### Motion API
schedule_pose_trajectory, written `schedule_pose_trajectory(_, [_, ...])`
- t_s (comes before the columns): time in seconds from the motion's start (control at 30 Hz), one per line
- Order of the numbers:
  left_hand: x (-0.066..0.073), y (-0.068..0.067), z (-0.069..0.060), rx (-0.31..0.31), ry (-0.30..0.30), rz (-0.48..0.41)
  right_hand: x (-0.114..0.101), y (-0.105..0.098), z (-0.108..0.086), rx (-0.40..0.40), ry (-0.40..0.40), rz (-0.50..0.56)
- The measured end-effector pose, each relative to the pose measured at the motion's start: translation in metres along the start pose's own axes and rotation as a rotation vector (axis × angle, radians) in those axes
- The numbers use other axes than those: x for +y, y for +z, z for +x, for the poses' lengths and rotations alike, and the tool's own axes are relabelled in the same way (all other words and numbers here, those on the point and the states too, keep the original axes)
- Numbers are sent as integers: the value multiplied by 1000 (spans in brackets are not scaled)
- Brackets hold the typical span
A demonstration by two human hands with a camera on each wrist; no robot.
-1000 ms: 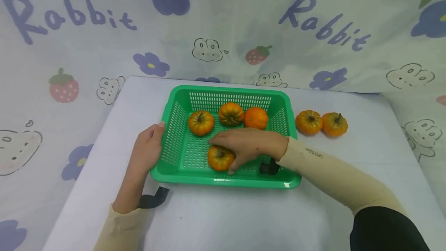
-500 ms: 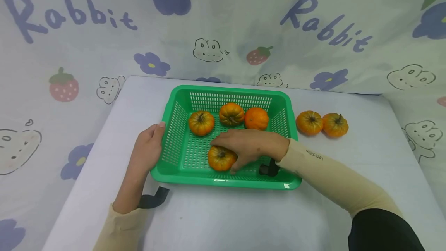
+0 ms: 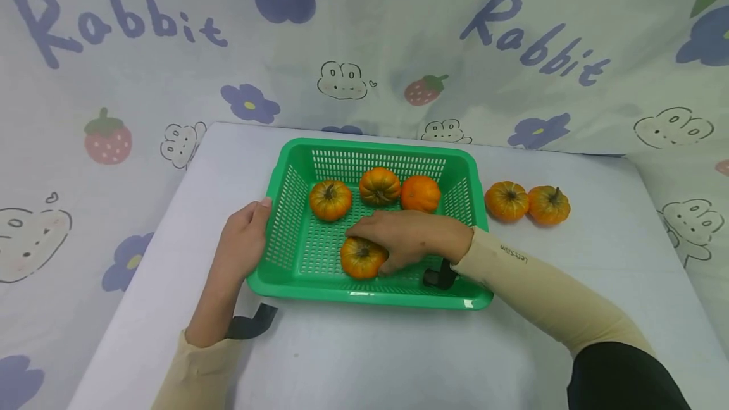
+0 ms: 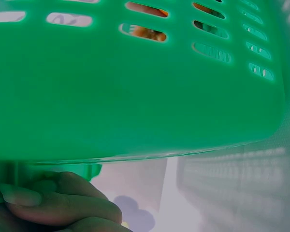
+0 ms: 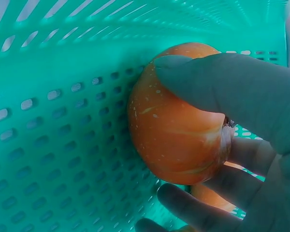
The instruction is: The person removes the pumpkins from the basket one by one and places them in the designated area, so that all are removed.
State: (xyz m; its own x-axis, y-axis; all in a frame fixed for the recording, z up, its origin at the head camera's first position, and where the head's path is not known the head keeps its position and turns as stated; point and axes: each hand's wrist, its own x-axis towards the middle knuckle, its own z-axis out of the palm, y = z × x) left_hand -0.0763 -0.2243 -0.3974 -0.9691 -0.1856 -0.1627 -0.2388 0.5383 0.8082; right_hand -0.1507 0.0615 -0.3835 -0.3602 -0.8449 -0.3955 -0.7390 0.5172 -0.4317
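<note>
A green plastic basket [image 3: 364, 297] with slotted walls sits on the white table. My left hand [image 3: 245, 239] grips its left rim; in the left wrist view, curled fingers [image 4: 63, 203] show at the rim below the basket's wall. Inside the basket, my right hand [image 3: 401, 238] holds a small orange pumpkin [image 3: 361, 259] near the front wall. In the right wrist view, the thumb lies on one side of this pumpkin [image 5: 176, 125] and the fingers reach round the other. Behind it in the basket are three more pumpkins: left [image 3: 330, 200], middle [image 3: 379, 186] and right [image 3: 420, 194].
Two more small pumpkins, one nearer the basket [image 3: 506, 201] and one farther right [image 3: 549, 205], rest side by side on the table [image 3: 364, 359]. A printed cloth [image 3: 387, 30] hangs behind the table.
My right thumb has drawn in slightly against the front pumpkin. The left hand, the basket and the other pumpkins stay put.
</note>
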Motion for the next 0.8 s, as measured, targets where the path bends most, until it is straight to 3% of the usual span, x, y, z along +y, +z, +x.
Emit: schedule_pose_trajectory(0.8, [3, 0, -1, 3, 5, 18, 1, 0, 1, 79, 10, 49])
